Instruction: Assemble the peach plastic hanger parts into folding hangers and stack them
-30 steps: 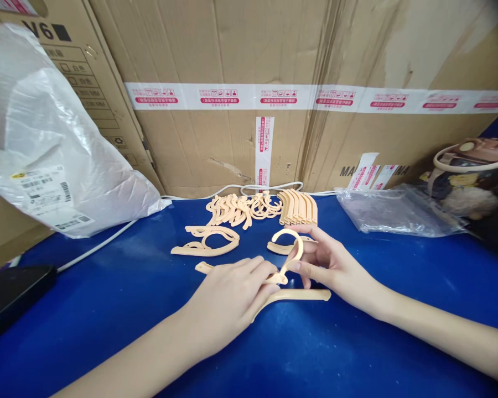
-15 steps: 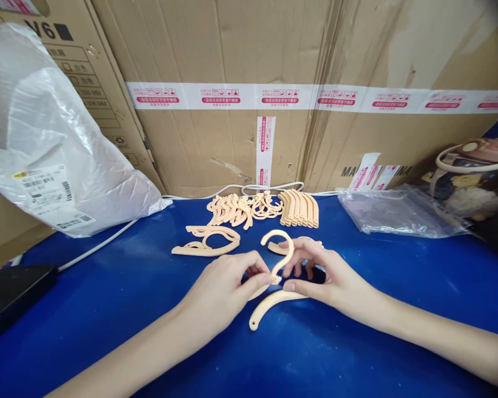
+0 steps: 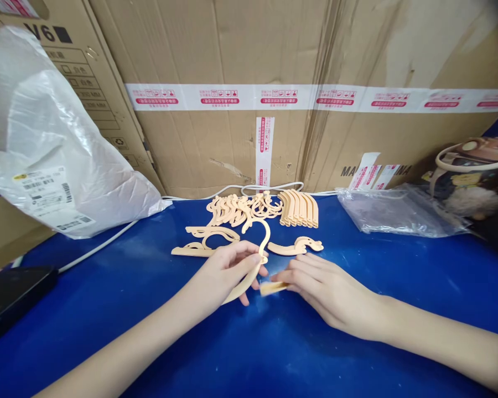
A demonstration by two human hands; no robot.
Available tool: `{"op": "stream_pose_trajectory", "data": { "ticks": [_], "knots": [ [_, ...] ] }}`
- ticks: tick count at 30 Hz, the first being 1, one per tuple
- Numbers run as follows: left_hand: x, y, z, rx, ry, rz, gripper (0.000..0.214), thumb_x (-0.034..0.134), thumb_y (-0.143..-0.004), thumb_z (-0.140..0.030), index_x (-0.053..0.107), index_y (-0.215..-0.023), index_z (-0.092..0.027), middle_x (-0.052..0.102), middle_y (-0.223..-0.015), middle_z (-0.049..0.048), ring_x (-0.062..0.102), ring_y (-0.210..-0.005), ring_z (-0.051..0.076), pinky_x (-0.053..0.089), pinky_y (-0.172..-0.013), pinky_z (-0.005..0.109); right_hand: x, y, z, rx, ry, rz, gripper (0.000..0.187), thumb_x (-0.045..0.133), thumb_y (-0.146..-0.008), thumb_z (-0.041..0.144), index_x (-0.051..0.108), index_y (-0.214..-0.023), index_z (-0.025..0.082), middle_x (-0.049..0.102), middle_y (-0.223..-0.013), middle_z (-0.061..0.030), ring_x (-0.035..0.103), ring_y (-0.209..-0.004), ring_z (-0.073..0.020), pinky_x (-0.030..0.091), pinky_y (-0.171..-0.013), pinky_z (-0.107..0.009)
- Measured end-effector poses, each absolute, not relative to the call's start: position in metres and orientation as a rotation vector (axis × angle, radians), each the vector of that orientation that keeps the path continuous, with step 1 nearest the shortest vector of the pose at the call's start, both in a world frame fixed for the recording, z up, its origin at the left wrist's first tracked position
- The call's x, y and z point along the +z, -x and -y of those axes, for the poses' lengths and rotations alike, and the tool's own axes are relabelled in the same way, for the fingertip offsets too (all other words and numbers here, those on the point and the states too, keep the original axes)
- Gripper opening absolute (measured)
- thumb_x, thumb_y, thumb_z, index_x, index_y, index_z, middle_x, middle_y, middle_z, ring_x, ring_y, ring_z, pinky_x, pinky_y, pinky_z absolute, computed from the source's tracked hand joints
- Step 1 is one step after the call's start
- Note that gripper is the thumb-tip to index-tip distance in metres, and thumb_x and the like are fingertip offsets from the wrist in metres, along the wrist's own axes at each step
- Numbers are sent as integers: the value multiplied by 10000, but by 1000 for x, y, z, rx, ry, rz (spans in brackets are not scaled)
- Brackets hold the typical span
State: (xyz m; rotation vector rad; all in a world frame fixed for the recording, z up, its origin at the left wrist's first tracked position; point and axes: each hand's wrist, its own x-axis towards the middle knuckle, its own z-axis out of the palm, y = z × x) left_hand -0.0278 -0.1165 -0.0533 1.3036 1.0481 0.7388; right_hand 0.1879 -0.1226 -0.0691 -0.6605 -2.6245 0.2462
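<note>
Currently our left hand (image 3: 228, 269) pinches a curved arm (image 3: 243, 286) near its end; the hook (image 3: 266, 235) rises above that grip, the arm slanting down below it. Our right hand (image 3: 336, 290) grasps another piece (image 3: 273, 287), its blurred end jutting toward the left.

Head-worn view, facing forward, angled down

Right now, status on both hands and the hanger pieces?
Left hand: holding cream hook and curved arm. Right hand: gripping another cream piece, blurred. Beyond that hand: cream parts on blue table.
</note>
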Motion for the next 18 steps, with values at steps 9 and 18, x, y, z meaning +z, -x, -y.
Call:
{"op": "stream_pose_trajectory", "data": {
  "ticks": [9,18],
  "knots": [
    [-48,31,116,790,-1172,-1058,252,627,-831,-362,692,-950,-150,611,-707,13,537,-536,95,431,-376,145,-69,-194,120,216,854,2428,213,437,-977,287,618,-1009,179,692,-864,-36,637,-742,-153,465,-627,-248],
    [-44,29,124,634,-1159,-936,320,570,-884,-412,677,-1038,-152,580,-572,-17,450,-396,58,389,-356,134,-68,-193,119,-42,815,2465,293,434,-986,332,658,-1099,182,672,-803,-38,610,-702,-151,458,-623,-264]
  ]
}}
